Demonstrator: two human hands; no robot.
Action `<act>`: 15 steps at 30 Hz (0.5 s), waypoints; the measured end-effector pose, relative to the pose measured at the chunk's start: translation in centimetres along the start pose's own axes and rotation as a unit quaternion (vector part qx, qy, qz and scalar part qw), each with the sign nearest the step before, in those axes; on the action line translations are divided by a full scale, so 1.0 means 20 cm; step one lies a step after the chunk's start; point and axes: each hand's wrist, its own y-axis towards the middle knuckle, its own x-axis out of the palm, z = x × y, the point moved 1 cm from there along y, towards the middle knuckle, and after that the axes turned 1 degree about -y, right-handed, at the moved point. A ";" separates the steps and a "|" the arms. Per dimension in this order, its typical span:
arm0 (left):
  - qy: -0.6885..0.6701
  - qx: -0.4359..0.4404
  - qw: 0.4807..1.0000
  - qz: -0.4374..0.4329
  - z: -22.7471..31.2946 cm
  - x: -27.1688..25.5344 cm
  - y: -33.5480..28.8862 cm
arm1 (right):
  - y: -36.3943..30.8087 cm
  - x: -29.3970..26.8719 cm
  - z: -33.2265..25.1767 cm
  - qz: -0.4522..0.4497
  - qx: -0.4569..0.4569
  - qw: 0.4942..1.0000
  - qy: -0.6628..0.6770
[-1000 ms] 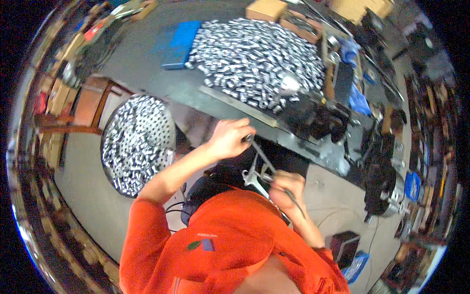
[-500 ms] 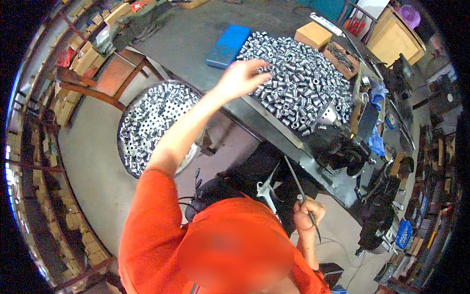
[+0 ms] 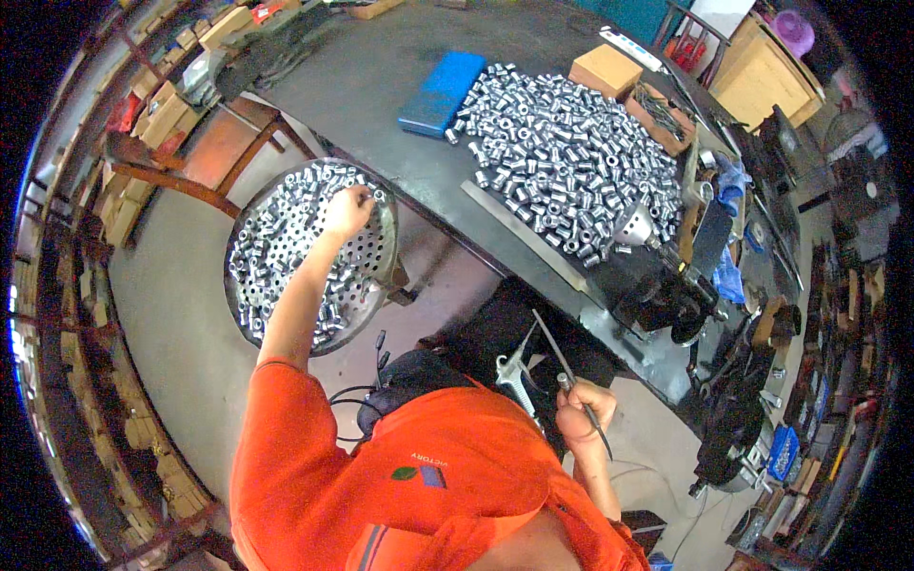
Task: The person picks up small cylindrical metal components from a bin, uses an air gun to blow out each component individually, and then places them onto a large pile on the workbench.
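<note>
The dark table [image 3: 376, 90] right of the round tray [image 3: 379, 271] bears a pile of metal sleeves [image 3: 576, 157]. Your left hand [image 3: 347, 210] has moved from pile to tray, so loose sleeves [image 3: 255, 276] lie beside it; whether its curled grip holds anything, I cannot tell. Right of the tray, your right hand [image 3: 585, 411] clasps a thin rod [image 3: 549, 340].

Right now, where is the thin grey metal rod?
In the head view, the rod is right of centre, in the right hand, beside the silver pistol-shaped tool.

shirt [image 3: 476, 438]: orange-red | sleeve [image 3: 286, 409]: short | emblem [image 3: 431, 476]: green leaf, blue diamond | left hand [image 3: 348, 211], right hand [image 3: 585, 413]: bare
</note>
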 end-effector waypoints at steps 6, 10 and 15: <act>0.090 0.035 0.995 0.012 -0.04 0.00 -0.03 | 0.00 -0.01 0.00 0.008 -0.009 0.999 -0.044; -0.126 -0.017 0.987 -0.096 0.15 -0.08 -0.12 | 0.02 0.00 0.02 -0.015 0.003 1.000 -0.015; -0.591 -0.094 0.736 -0.317 0.71 -0.13 -0.54 | 0.13 0.04 -0.06 -0.122 -0.041 0.992 -0.003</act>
